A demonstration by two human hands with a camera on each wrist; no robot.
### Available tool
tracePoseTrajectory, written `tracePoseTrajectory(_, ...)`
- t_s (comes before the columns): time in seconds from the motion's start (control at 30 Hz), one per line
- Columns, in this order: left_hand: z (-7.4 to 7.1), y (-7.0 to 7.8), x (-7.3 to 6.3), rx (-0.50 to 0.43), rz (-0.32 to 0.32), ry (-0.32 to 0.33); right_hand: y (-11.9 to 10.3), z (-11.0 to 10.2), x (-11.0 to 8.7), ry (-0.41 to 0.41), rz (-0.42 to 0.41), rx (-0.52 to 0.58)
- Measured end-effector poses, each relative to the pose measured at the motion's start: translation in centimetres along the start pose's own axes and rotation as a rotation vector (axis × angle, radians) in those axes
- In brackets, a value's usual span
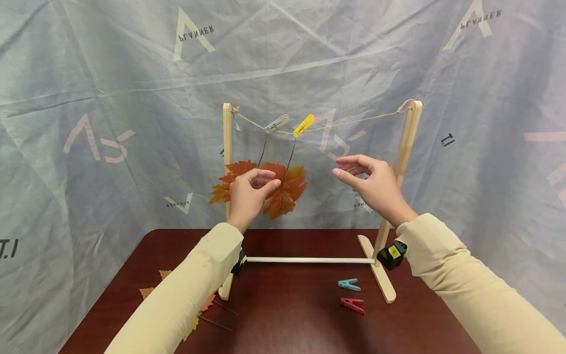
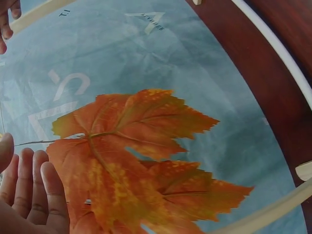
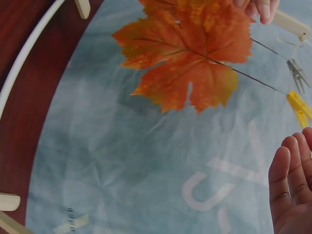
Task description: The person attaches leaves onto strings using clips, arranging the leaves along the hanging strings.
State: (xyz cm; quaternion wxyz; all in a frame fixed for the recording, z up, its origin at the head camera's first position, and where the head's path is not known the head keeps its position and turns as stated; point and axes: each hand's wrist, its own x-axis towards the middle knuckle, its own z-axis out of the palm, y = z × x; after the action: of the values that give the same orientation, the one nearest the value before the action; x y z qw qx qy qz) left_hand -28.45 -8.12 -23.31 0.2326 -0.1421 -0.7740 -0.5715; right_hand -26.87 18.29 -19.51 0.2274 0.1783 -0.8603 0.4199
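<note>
Two orange artificial maple leaves hang by their stems from a string (image 1: 362, 119). A yellow clothespin (image 1: 303, 125) clips the nearer leaf (image 1: 287, 194), and a grey clothespin (image 1: 276, 124) clips the other leaf (image 1: 239, 169), partly hidden behind it. In the head view my left hand (image 1: 248, 196) overlaps the leaves, its thumb and fingers apart. The left wrist view shows those fingers loosely extended beside the nearer leaf (image 2: 117, 161), gripping nothing. My right hand (image 1: 376, 187) is raised to the right of the leaves, fingers relaxed and holding nothing, below the string.
Wooden posts (image 1: 409, 132) carry the string, joined low down by a white rod (image 1: 309, 260). On the dark red table (image 1: 287, 319) lie a blue clothespin (image 1: 349, 284) and a red clothespin (image 1: 352, 305). More leaves (image 1: 208, 302) lie partly under my left sleeve. Grey printed fabric hangs behind.
</note>
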Motion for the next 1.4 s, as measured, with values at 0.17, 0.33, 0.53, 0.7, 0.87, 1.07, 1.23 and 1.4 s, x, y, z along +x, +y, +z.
tracePoseTrajectory(0.17,-0.6,-0.9,-1.0,0.036,-0.010,-0.012,1.1,0.3,-1.2,-0.027,0.010,0.023)
tracePoseTrajectory(0.33,-1.4,-2.0,-1.9,0.010,-0.027,-0.036,2.0,0.2,-2.5,-0.042,0.045,0.047)
tracePoseTrajectory(0.53,-2.7,-3.5,-2.9,0.023,-0.072,-0.056,3.4,0.4,-3.9,-0.049,0.090,0.036)
tracePoseTrajectory(0.7,-4.0,-4.6,-3.8,0.054,-0.118,-0.063,4.6,0.7,-4.8,-0.064,0.103,0.022)
tracePoseTrajectory(0.87,-5.1,-5.6,-4.7,0.084,-0.151,-0.071,5.6,1.0,-5.7,-0.069,0.126,0.033)
tracePoseTrajectory(1.07,-5.9,-6.6,-6.0,0.093,-0.169,-0.094,6.8,1.2,-7.0,-0.083,0.162,0.063)
tracePoseTrajectory(1.23,-6.2,-7.5,-7.1,0.111,-0.179,-0.121,7.7,1.2,-8.1,-0.096,0.175,0.077)
tracePoseTrajectory(1.4,-6.5,-8.5,-7.9,0.115,-0.211,-0.140,8.4,1.4,-9.0,-0.093,0.173,0.061)
